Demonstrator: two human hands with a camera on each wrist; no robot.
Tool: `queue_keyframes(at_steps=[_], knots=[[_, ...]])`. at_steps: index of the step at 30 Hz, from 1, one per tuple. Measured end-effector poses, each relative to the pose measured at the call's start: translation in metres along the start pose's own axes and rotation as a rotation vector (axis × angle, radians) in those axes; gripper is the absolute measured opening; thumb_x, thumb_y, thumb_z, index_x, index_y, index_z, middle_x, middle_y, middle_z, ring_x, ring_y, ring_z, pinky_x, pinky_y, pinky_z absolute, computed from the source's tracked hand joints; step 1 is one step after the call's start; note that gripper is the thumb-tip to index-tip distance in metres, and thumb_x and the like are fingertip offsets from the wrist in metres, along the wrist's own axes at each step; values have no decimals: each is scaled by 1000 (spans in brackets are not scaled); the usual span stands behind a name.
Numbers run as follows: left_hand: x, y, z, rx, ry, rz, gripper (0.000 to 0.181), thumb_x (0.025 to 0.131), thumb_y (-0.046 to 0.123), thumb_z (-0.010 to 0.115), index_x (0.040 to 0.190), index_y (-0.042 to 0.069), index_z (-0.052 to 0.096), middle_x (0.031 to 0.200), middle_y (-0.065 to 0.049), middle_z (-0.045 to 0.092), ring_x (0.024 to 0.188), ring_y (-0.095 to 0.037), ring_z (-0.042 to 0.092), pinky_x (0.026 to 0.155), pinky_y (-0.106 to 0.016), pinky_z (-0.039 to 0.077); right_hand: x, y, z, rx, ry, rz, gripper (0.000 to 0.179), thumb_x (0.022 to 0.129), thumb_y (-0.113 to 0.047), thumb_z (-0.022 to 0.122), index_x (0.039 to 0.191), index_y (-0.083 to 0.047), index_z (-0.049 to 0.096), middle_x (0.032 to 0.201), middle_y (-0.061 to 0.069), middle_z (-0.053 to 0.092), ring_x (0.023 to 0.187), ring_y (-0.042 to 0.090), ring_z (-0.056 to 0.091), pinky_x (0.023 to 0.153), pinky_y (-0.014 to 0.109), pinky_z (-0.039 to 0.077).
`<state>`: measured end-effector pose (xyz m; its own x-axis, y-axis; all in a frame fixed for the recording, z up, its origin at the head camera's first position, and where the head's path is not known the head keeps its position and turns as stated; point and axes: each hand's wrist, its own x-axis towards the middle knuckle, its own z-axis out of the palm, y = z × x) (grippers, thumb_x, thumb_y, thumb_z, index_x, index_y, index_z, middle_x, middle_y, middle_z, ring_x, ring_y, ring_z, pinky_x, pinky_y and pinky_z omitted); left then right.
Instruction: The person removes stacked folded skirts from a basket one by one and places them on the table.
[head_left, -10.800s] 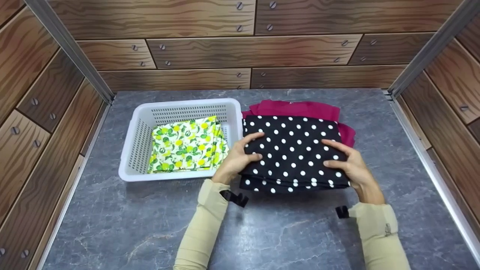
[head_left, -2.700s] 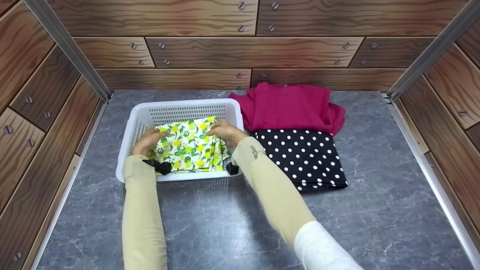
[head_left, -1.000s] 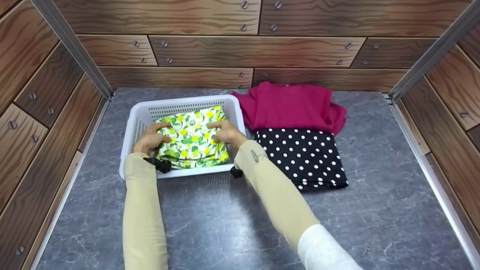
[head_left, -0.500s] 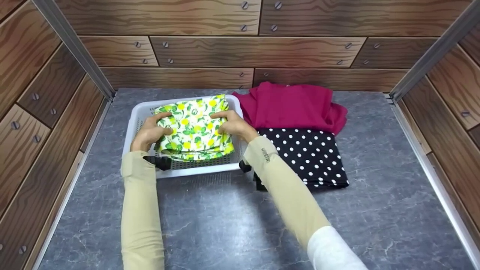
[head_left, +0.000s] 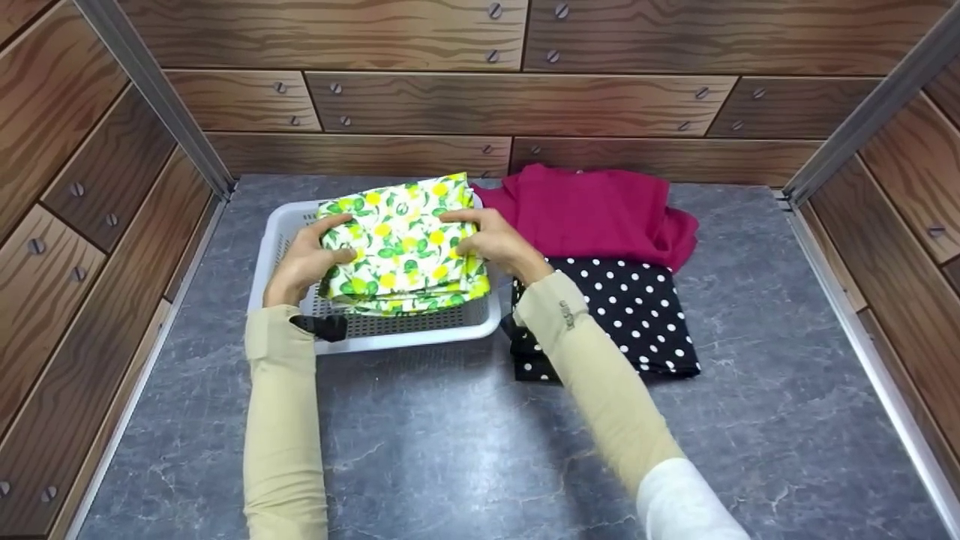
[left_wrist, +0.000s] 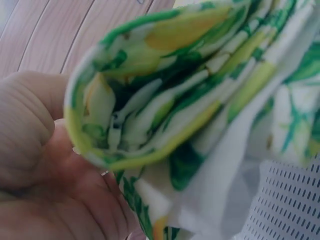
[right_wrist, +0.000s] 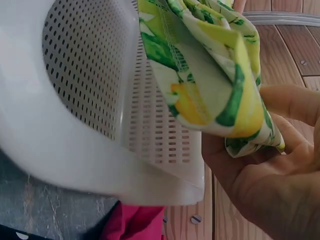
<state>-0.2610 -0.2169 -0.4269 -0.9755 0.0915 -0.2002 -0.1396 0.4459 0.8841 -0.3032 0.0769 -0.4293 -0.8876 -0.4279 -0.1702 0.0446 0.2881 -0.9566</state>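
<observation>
A folded lemon-print cloth (head_left: 401, 244), white with yellow lemons and green leaves, is held above the white perforated basket (head_left: 409, 343). My left hand (head_left: 304, 259) grips its left edge, thumb on top. At the opposite edge my right hand (head_left: 499, 240) holds it the same way, fingers underneath. In the left wrist view the layered folds of the cloth (left_wrist: 150, 95) bulge beside the hand (left_wrist: 30, 150). The right wrist view has the cloth's end (right_wrist: 220, 85) between thumb and fingers of the hand (right_wrist: 280, 175), beside the basket's wall (right_wrist: 155, 115).
Right of the basket lies a folded black polka-dot cloth (head_left: 630, 315), partly covered by my right forearm. Behind it is a folded crimson garment (head_left: 592, 214). Wood-patterned panels (head_left: 420, 101) enclose the grey marbled tabletop (head_left: 420, 435) on the back and sides.
The polka-dot cloth, held earlier, now lies on the table in front of the crimson garment. Both hands took hold of the lemon-print cloth inside the basket and raised it, shifting slightly right.
</observation>
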Motion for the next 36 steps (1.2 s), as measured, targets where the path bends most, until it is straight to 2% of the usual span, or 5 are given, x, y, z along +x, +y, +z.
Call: queue_keyframes(at_steps=[3, 8, 16, 30, 36], knots=[[-2, 2, 3, -20, -2, 32, 64, 98, 3, 60, 158, 10, 37, 165, -16, 22, 87, -26, 45, 70, -31, 40, -5, 1, -6, 45, -5, -21, 64, 83, 17, 54, 143, -6, 58, 151, 10, 48, 47, 6, 27, 51, 21, 39], [-4, 7, 11, -56, -6, 80, 64, 98, 1, 59, 158, 8, 36, 165, -16, 22, 134, -31, 38, 85, -34, 43, -13, 0, -16, 67, 2, -45, 64, 82, 18, 54, 142, -4, 58, 151, 12, 48, 47, 6, 32, 54, 20, 44], [-6, 22, 31, -129, -5, 92, 65, 98, 0, 59, 157, 12, 38, 145, -19, 46, 80, -19, 63, 71, -27, 55, -28, 5, -35, 76, 22, -43, 63, 85, 18, 54, 144, -3, 56, 152, 12, 47, 48, 6, 38, 56, 20, 47], [-2, 39, 71, -219, -50, 149, 66, 94, -5, 61, 155, 11, 42, 133, -19, 54, 72, -16, 63, 67, -29, 58, -59, 27, -68, 151, 77, -82, 59, 86, 18, 55, 143, 4, 54, 137, 22, 57, 63, 9, 56, 60, 19, 50], [-2, 39, 86, -191, -88, 170, 65, 95, -2, 62, 155, 14, 43, 152, -15, 41, 66, -13, 57, 63, -26, 55, -71, 37, -83, 227, 65, -77, 58, 88, 19, 52, 145, 7, 50, 134, 22, 57, 82, 15, 66, 67, 23, 55]])
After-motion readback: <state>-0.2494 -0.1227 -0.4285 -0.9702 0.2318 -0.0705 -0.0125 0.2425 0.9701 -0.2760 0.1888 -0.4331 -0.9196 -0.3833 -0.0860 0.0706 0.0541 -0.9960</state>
